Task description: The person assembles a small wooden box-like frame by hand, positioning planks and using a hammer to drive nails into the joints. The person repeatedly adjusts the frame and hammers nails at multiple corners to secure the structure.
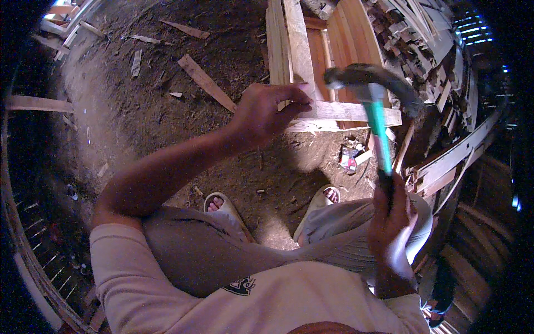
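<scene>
My right hand [392,217] is wrapped round the black grip of a claw hammer [377,128] with a green shaft. The hammer's dark head is raised above the near end of a wooden frame [278,44] and is slightly blurred. Across that near end lies a pale wooden strip [356,113]. Over the strip's left part, my left hand [267,111] has thumb and forefinger drawn together in a pinch. Whatever is between those fingertips is too small to make out.
Offcuts [409,50] are heaped to the right of the frame, with a long board [456,156] nearer. A small red and white packet [349,156] lies on the dirt floor before the frame. Loose wood slats [206,80] are scattered at the left.
</scene>
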Tool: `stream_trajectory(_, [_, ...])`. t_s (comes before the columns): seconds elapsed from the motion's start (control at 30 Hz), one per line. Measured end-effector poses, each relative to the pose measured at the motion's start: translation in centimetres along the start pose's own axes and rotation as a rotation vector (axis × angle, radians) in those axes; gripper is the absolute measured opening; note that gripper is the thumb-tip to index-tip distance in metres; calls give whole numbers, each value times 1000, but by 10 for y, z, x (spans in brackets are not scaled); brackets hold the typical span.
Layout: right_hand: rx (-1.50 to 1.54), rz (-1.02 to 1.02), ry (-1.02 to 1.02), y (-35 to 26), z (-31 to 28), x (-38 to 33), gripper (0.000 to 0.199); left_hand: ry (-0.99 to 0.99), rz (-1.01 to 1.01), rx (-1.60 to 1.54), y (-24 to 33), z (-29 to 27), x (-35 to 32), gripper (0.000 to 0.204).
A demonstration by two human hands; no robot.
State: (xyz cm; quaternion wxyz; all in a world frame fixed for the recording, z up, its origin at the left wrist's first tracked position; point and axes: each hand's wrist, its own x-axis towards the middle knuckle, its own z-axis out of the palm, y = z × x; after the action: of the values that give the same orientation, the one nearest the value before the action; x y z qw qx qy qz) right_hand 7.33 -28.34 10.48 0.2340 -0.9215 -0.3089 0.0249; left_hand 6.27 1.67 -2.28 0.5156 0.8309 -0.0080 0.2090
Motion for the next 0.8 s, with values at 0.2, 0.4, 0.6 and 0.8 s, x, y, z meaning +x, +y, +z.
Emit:
stream_trajectory(0.2, [-72,-27,-40,-1,-1,3,33,-8,94,-58,-9,0,-2,13])
stream_trajectory(0.4, [-95,-42,-46,-7,0,3,31,-16,8,-76,-9,4,-1,13])
stream_trajectory(0.6, [-86,19,37,-9,-4,-2,30,2,-52,-41,-5,2,-1,12])
stream_trajectory(0.8, [-147,-48,-198,-8,5,6,35,8,17,-98,-11,4,-3,11])
